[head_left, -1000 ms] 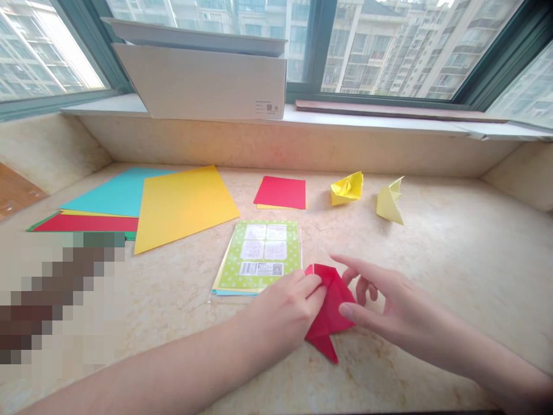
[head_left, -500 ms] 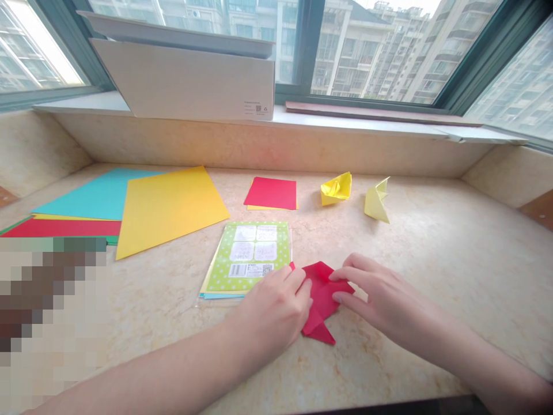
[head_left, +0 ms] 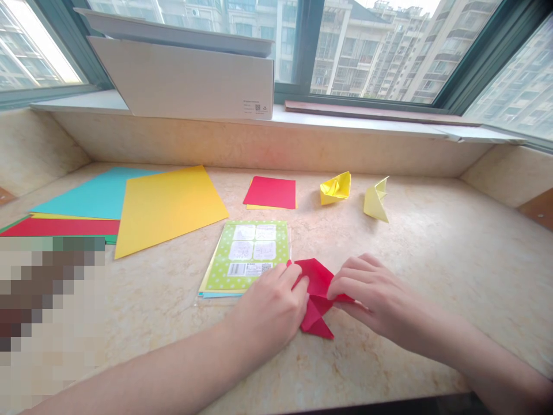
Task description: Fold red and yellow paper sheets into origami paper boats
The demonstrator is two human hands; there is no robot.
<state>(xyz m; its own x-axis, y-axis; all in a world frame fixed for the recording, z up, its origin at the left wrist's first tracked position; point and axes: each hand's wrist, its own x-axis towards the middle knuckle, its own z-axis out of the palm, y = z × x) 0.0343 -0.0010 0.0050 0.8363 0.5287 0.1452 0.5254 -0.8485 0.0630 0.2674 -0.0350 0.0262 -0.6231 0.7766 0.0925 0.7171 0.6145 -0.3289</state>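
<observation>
A partly folded piece of red origami paper (head_left: 318,279) lies on the stone-patterned counter between my hands, with one pointed flap toward me. My left hand (head_left: 279,300) is closed on its left side, the fingers curled over the edge. At the right edge, my right hand (head_left: 363,291) pinches the paper between thumb and fingers, and a red tip shows below the fingers. Part of the paper is hidden beneath both hands. Just beyond my left hand is a green dotted pack of paper (head_left: 253,251) in a clear sleeve.
A red square sheet (head_left: 271,192) lies farther back, beside a yellow folded paper boat (head_left: 336,188) and a pale yellow folded paper (head_left: 377,200). Large yellow (head_left: 170,207) and blue sheets (head_left: 95,193) overlap at left. A white box (head_left: 185,78) stands on the window ledge.
My right hand's fingers have closed together on the paper's right side, and that side is now folded up. The paper's middle shows a new crease. My left hand has barely moved.
</observation>
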